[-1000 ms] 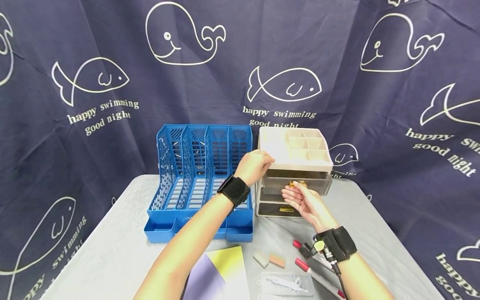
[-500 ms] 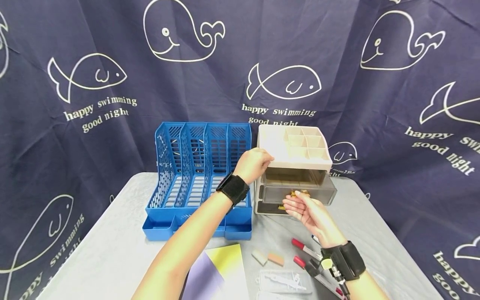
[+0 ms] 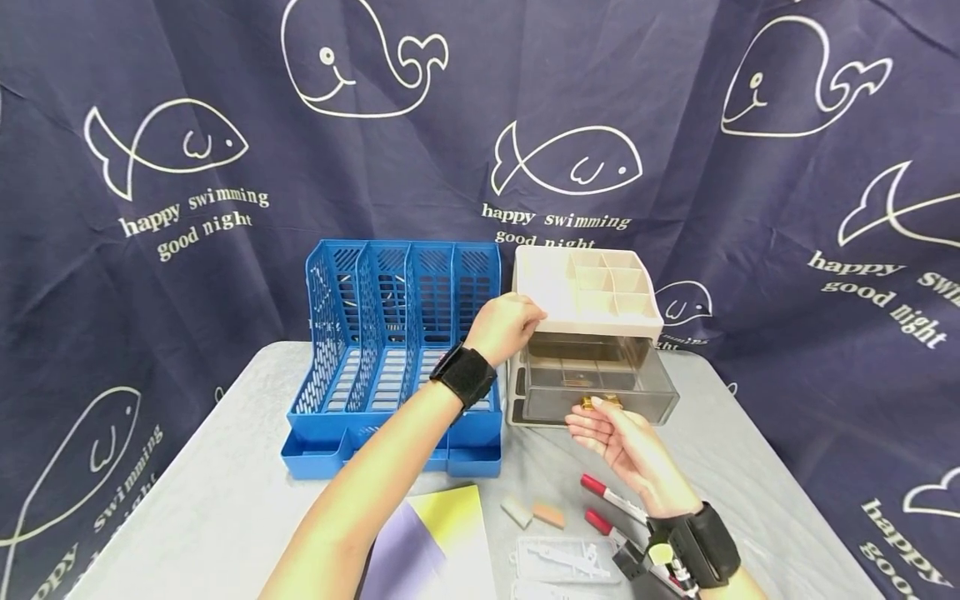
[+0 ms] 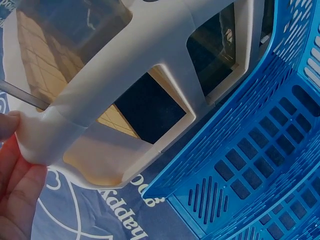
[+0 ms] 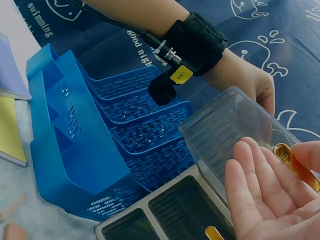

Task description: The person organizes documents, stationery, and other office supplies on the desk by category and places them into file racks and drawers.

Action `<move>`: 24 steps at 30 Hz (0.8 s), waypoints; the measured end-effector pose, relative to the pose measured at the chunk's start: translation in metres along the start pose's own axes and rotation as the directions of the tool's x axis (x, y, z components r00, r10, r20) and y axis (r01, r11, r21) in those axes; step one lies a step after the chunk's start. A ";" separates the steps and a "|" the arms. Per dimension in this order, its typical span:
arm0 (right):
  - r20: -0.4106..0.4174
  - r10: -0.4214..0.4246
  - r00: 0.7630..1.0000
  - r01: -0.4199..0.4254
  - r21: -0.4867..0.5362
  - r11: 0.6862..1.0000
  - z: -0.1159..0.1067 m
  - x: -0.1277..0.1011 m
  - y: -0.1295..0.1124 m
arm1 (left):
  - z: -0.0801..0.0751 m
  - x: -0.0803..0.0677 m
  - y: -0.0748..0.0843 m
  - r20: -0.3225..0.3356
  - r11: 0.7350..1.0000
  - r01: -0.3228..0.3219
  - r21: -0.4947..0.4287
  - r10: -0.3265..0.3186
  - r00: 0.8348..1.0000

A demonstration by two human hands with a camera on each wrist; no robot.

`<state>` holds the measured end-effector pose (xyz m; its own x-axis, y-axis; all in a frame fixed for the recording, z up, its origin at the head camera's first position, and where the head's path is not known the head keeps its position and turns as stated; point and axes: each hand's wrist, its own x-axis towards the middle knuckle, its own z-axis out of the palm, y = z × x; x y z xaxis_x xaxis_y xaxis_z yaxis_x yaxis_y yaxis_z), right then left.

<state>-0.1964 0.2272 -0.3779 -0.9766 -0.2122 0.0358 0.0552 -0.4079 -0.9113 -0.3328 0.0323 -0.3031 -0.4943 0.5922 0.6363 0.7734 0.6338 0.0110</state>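
Note:
A beige desk organizer (image 3: 585, 287) with smoky clear drawers stands at the back of the table. My left hand (image 3: 507, 324) grips its top left corner; in the left wrist view my fingers (image 4: 12, 170) curl on the organizer frame (image 4: 125, 75). The top drawer (image 3: 592, 385) is pulled well out. My right hand (image 3: 611, 429) pinches its gold handle (image 3: 597, 402) from below, palm up. In the right wrist view the thumb and fingers (image 5: 265, 195) hold the gold handle (image 5: 296, 166) at the clear drawer (image 5: 225, 132). The lower drawer (image 5: 175, 212) stays closed.
A blue slotted file rack (image 3: 397, 350) stands just left of the organizer. Near me on the grey table (image 3: 225, 500) lie yellow and purple notebooks (image 3: 442, 542), two erasers (image 3: 534, 513), red-capped markers (image 3: 611, 500) and a clear plastic case (image 3: 566, 560). A dark whale-print cloth hangs behind.
My right hand has drawn the top drawer farther out towards me by its gold handle. My left hand has stayed on the organizer's corner.

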 end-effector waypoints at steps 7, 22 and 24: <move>0.034 0.015 0.999 -0.017 0.033 0.999 -0.001 -0.005 0.002 | -0.002 0.000 -0.001 -0.002 1.000 -0.001 0.000 0.001 1.000; 0.054 -0.011 0.998 0.013 -0.036 0.999 -0.005 -0.008 0.003 | -0.001 0.000 -0.001 -0.007 1.000 0.000 -0.013 0.000 1.000; 0.062 0.000 0.998 0.005 -0.086 0.996 -0.008 -0.010 0.003 | -0.001 0.000 0.000 -0.009 1.000 -0.005 -0.020 0.005 1.000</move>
<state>-0.1885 0.2350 -0.3839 -0.9618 -0.2667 0.0611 0.0320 -0.3314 -0.9429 -0.3323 0.0315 -0.3022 -0.4866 0.5909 0.6435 0.7837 0.6208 0.0227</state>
